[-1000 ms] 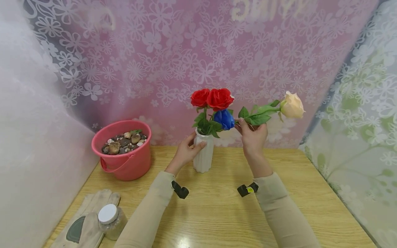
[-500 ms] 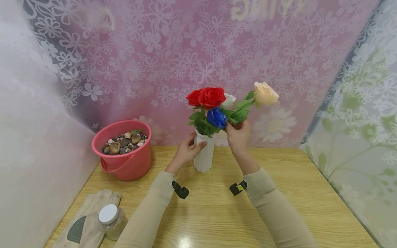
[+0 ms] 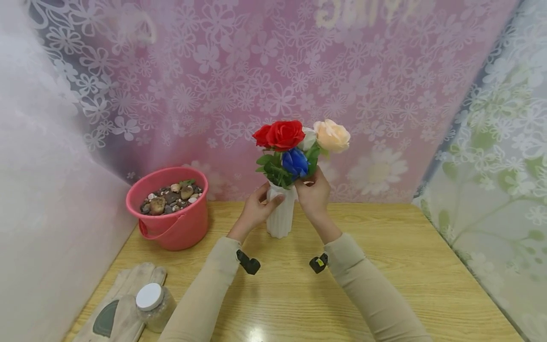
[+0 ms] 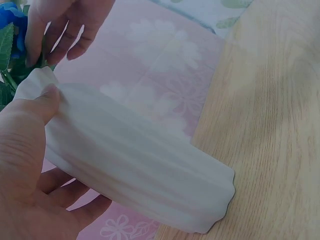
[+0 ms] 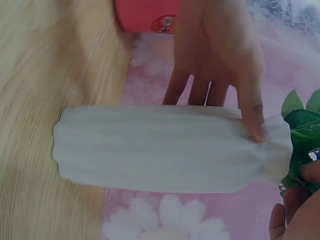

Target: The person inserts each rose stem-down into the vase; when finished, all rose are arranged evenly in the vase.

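Observation:
A white ribbed vase (image 3: 281, 219) stands upright on the table, and my left hand (image 3: 255, 210) grips it near the neck, thumb on the front and fingers behind. It holds two red roses (image 3: 285, 135), a blue rose (image 3: 295, 163) and a white flower (image 3: 308, 138) with green leaves. At the mouth of the vase, my right hand (image 3: 315, 194) pinches the stem of a peach rose (image 3: 332, 136), whose bloom leans out to the right. In the right wrist view the vase (image 5: 160, 150) hides part of my left hand's fingers. The stem's lower end is hidden.
On the left stands a pink bucket (image 3: 175, 235) filled with stones (image 3: 173, 197). Nearer, a pair of work gloves (image 3: 124, 306) lies beside a white-lidded jar (image 3: 155, 306). Flowered curtains (image 3: 213, 71) hang behind the wooden table (image 3: 384, 270).
My right hand has moved left with the peach rose, from beside the vase to its mouth, and the bloom now stands close to the others. My left hand has stayed on the vase.

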The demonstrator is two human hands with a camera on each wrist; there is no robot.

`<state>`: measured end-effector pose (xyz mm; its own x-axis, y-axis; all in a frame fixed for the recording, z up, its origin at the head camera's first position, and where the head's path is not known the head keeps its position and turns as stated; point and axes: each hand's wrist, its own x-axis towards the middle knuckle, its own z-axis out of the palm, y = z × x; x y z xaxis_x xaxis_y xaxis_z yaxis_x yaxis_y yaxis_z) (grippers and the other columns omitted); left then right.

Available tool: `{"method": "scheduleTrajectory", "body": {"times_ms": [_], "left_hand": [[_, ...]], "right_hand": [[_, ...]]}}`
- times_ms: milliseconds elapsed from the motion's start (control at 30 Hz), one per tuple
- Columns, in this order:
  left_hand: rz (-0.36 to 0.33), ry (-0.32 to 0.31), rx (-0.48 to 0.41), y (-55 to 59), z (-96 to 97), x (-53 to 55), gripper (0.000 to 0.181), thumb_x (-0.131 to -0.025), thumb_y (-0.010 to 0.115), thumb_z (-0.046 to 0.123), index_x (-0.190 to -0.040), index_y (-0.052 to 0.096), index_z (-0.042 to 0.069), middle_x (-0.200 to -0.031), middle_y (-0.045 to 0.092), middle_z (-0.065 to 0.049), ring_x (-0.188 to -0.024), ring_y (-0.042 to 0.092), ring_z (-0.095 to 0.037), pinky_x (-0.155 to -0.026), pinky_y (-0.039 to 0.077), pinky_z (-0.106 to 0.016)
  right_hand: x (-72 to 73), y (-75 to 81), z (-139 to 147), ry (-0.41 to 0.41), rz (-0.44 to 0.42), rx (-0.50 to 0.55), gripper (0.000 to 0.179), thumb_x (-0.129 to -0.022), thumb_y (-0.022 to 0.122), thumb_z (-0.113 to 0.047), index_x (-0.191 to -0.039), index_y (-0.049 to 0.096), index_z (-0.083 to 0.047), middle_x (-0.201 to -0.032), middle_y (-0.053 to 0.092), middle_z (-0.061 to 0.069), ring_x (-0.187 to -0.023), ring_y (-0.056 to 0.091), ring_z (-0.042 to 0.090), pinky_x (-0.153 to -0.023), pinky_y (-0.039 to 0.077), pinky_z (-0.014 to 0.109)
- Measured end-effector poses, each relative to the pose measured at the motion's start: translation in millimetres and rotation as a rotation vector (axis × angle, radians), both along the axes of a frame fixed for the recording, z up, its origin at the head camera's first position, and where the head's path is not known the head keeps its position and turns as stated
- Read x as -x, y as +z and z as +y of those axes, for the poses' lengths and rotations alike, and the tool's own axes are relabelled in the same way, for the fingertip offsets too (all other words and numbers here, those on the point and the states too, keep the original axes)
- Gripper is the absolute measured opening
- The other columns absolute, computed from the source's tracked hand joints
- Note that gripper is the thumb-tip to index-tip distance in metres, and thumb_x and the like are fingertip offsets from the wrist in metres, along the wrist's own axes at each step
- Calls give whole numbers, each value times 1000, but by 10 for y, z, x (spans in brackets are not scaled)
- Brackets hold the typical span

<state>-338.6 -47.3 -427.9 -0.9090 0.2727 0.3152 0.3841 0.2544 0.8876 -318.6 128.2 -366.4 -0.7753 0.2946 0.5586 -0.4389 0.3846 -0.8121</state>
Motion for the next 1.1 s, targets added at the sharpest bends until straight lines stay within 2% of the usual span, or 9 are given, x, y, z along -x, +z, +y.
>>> {"method": "scheduleTrajectory", "body": {"times_ms": [133,233,300,433,600,700,800,933,1100], "left_hand": [[-6,10,4,-4,5,0,72,-102,71,40,-165,40,24,-163,49,-9,-146,53,-36,-117,48,-53],[-8,18,5,2,8,2,72,-102,72,40,-164,40,21,-164,48,-10,-147,52,-36,-117,48,-52],[-6,19,5,7,9,1,72,-102,72,39,-164,40,20,-165,46,-11,-147,51,-37,-117,47,-53],[-6,20,2,2,2,-6,75,-102,72,40,-165,39,15,-166,43,-12,-148,50,-38,-118,47,-54],[-10,13,3,3,4,-8,75,-102,72,40,-165,38,17,-165,45,-13,-147,50,-38,-118,46,-55],[-21,14,-6,4,7,-9,74,-102,72,39,-165,38,21,-163,48,-12,-146,52,-37,-118,46,-55],[-28,18,-12,3,11,-8,73,-101,73,39,-165,39,24,-162,50,-12,-145,53,-36,-117,47,-55],[-27,21,-15,8,16,-17,73,-101,73,38,-164,40,24,-159,53,-13,-144,55,-36,-116,49,-56],[-9,12,-16,7,22,-16,70,-103,72,33,-165,40,23,-161,51,-12,-145,54,-36,-116,48,-55]], "right_hand": [[-16,-6,3,-15,-14,-68,10,-91,74,-10,-99,68,-7,-74,63,11,-68,55,19,-59,43,25],[-43,20,13,-10,-39,-95,17,-91,79,-16,-88,64,-8,-66,56,6,-61,49,18,-54,39,28],[-65,43,22,-13,-64,-112,23,-90,82,-22,-85,64,-7,-65,58,6,-60,51,17,-54,40,28],[-100,91,49,19,-106,-121,29,-88,86,-28,-98,73,-4,-74,72,13,-64,59,14,-58,46,26],[-113,123,114,127,-165,-19,33,-88,86,-25,-113,76,-5,-92,80,17,-74,73,14,-66,60,27],[-123,126,143,220,-176,49,36,-90,83,-20,-121,73,-4,-109,79,18,-96,79,24,-82,65,35],[-132,114,149,290,-154,104,35,-95,73,-15,-129,70,-6,-115,76,21,-107,77,33,-92,64,39],[-119,110,130,310,-57,175,29,-102,63,-12,-127,71,-2,-108,75,28,-95,79,35,-91,64,37],[-88,152,137,214,9,224,32,-102,66,-12,-130,72,2,-104,75,18,-74,76,11,-79,63,22]]}}
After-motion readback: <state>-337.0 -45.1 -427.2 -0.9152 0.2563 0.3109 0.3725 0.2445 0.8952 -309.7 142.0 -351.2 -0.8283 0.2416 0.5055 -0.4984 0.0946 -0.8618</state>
